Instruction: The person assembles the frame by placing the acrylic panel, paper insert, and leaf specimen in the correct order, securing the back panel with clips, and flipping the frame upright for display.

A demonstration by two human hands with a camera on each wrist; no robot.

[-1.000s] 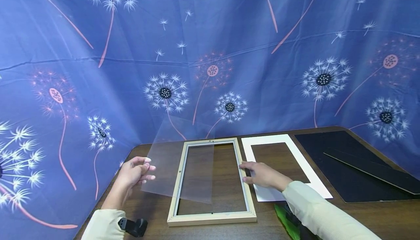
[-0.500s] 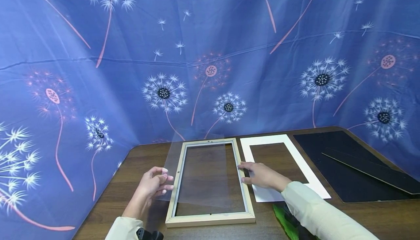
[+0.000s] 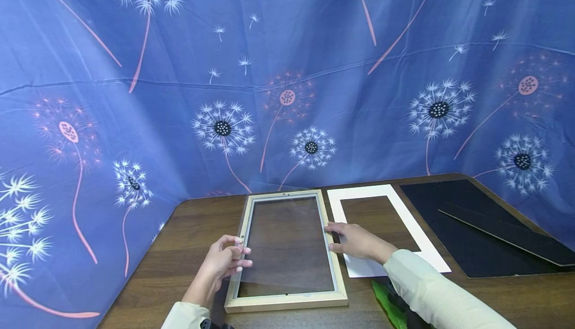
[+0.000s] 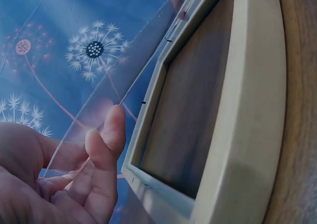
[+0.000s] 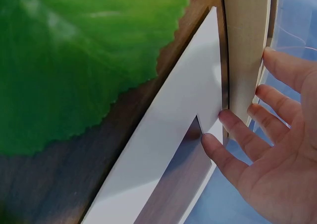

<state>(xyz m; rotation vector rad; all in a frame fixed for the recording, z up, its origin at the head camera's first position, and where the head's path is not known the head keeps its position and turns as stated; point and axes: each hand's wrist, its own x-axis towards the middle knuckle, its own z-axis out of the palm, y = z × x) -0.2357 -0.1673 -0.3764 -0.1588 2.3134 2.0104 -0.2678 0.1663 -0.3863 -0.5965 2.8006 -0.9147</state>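
My left hand (image 3: 222,265) pinches a clear plastic sheet (image 4: 141,50) by its left edge, between thumb and fingertips. The sheet lies over the opening of a light wooden picture frame (image 3: 287,303), tilted up along the left side in the left wrist view. Empty of any backing, the frame shows brown tabletop through it. My right hand (image 3: 358,240) rests at the frame's right rail, and in the right wrist view its fingers (image 5: 283,70) reach loosely toward the wood, fairly straight. Right beside that rail lies a white mat board (image 3: 427,254) with a rectangular window.
At the right, a black backing board (image 3: 449,249) lies flat with its raised flap-like stand (image 3: 507,234) slanting across it. A green leaf-shaped item (image 3: 388,305) sits under the right forearm. A blue dandelion-print cloth (image 3: 278,44) rises behind the brown table (image 3: 179,234).
The left hand has carried the clear sheet rightward and lowered it over the frame, so it lines up more closely with the opening. The right hand has stayed at the right rail.
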